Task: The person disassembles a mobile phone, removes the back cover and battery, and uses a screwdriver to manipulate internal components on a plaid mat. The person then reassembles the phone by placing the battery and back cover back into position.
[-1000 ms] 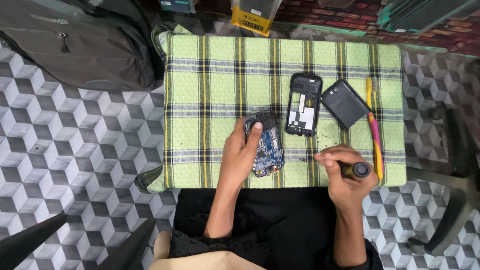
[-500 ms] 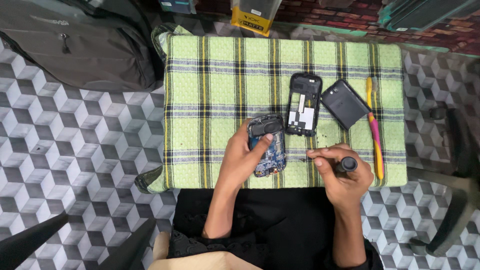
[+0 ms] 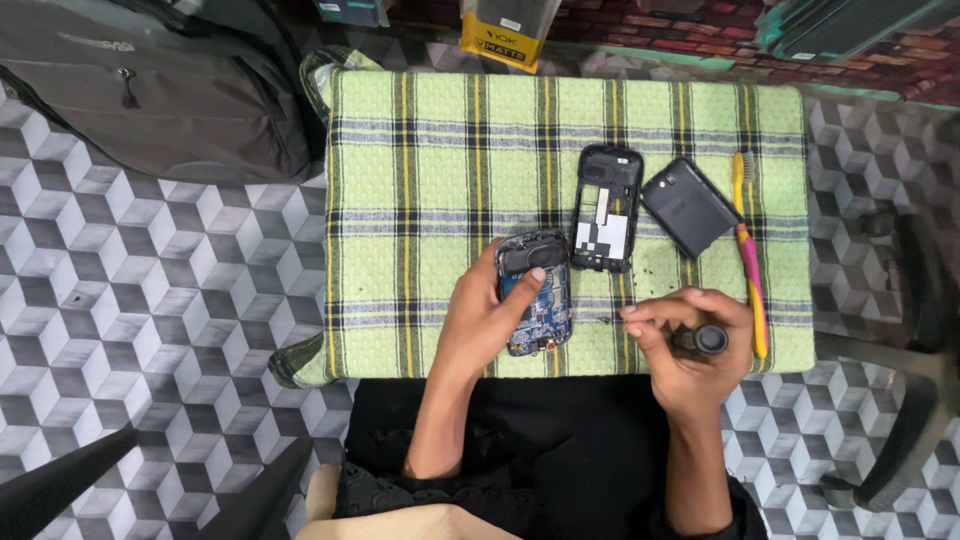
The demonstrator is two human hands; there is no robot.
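Observation:
My left hand grips an opened phone body with its blue circuit board showing, resting on a green plaid cloth. My right hand holds a small black-handled screwdriver, its tip pointing left, a short way right of the phone body. Just beyond lie a black phone frame and a dark back cover.
A yellow and pink toothbrush lies along the cloth's right side. A grey bag sits on the patterned floor at upper left. A yellow packet stands past the cloth's far edge. A dark chair leg is at lower right.
My left hand has tilted and lifted the phone body slightly. My right hand with the screwdriver has drawn a little away from it.

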